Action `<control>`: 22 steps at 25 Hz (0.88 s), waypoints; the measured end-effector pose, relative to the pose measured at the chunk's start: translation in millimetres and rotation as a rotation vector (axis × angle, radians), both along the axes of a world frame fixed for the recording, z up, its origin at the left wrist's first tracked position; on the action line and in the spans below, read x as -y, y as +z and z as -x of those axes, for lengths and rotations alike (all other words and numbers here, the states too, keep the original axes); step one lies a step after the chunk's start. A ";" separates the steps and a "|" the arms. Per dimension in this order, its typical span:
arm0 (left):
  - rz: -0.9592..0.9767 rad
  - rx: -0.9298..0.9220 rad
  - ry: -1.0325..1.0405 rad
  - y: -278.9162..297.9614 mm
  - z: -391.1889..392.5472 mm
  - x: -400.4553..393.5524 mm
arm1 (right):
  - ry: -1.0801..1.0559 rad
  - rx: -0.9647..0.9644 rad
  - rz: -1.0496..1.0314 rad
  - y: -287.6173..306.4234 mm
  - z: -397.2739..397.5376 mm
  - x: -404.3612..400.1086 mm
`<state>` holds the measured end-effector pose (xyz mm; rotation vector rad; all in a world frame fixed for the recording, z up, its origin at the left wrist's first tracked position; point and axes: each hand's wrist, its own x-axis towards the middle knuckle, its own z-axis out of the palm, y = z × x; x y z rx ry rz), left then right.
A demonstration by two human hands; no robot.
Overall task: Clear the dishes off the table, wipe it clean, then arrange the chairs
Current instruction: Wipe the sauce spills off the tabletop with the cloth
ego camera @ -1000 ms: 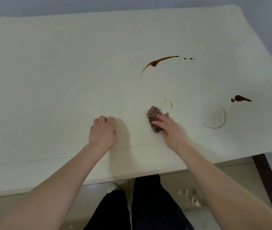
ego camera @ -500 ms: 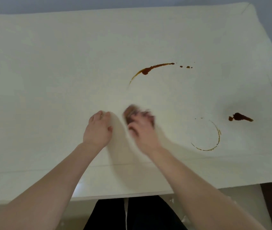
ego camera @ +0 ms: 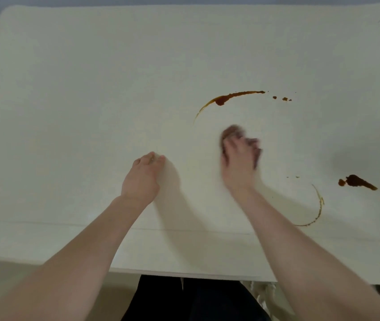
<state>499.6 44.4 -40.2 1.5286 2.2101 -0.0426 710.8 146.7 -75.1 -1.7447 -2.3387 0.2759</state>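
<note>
A cream-white table (ego camera: 91, 100) fills the view. My right hand (ego camera: 239, 164), blurred by motion, presses a small brown cloth (ego camera: 230, 133) flat on the tabletop near the middle. My left hand (ego camera: 142, 177) rests on the table to its left, fingers curled under with nothing seen in them. A curved brown sauce streak (ego camera: 228, 99) lies just beyond the cloth. A thin brown ring mark (ego camera: 318, 205) sits to the right of my right forearm. A dark brown blob (ego camera: 356, 181) lies further right.
The table's near edge (ego camera: 184, 272) runs across the bottom, with my dark trousers (ego camera: 184, 300) below it. Crumpled white paper (ego camera: 263, 293) lies on the floor under the table's right side. Small brown drops (ego camera: 281, 98) trail right of the streak.
My right hand swept the cloth left toward my left hand, then back right and farther up the table. The small ring stain near the cloth is gone. My left hand stayed put.
</note>
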 end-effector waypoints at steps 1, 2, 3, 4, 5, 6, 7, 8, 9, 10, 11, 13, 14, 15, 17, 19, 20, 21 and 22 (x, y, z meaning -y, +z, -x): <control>-0.004 -0.001 -0.001 0.0 0.4 -0.3 | 0.188 -0.052 -0.005 -2.2 22.3 18.1; -0.006 0.001 -0.008 0.4 0.3 -0.4 | 0.398 -0.147 0.027 -6.8 37.3 41.5; -0.010 -0.002 -0.022 0.5 0.2 -1.2 | 0.583 -0.240 0.083 -9.8 43.4 63.3; -0.010 -0.010 -0.036 0.3 1.0 -2.8 | 0.724 -0.291 0.168 -11.5 41.3 73.2; -0.001 -0.015 -0.034 1.4 1.8 -5.5 | 0.822 -0.329 0.224 -13.9 30.8 68.2; 0.011 -0.016 -0.018 3.0 3.2 -9.3 | 0.851 -0.372 0.226 -14.7 18.3 52.5; 0.016 -0.021 -0.003 4.9 5.3 -14.8 | 0.810 -0.419 0.207 -14.5 7.7 31.7; 0.019 -0.030 0.007 6.1 7.9 -21.2 | 0.672 -0.456 0.171 -13.6 -3.0 9.0; 0.018 -0.037 0.017 7.0 10.3 -29.4 | 0.481 -0.466 0.127 -10.3 -15.0 -18.4; 0.022 -0.042 0.027 6.5 13.3 -36.6 | 0.284 -0.483 0.107 -3.9 -26.1 -44.0; 0.027 -0.049 0.030 4.6 16.3 -43.9 | 0.124 -0.507 0.103 4.4 -34.1 -67.1; 0.035 -0.045 0.033 -2.4 22.4 -56.1 | -0.100 -0.586 0.124 21.0 -33.1 -106.8; 0.033 -0.036 0.036 -6.5 25.0 -59.8 | -0.156 -0.625 0.135 23.0 -22.0 -124.4; 0.028 -0.031 0.036 -10.0 27.5 -61.1 | -0.167 -0.634 0.151 22.5 -7.1 -139.4; 0.017 -0.023 0.033 -15.8 31.5 -60.8 | -0.059 -0.523 0.196 6.2 32.9 -156.3; -0.007 -0.027 0.023 -16.8 32.3 -58.6 | 0.137 -0.351 0.204 -10.5 65.4 -150.5; -0.014 -0.027 0.021 -16.1 32.3 -58.2 | 0.224 -0.306 0.211 -14.7 76.3 -139.5; -0.016 -0.026 0.020 -14.4 30.9 -57.8 | 0.320 -0.310 0.214 -16.5 80.9 -124.1; -0.015 -0.015 0.014 -14.9 31.2 -57.2 | 0.408 -0.342 0.229 -17.4 81.1 -107.3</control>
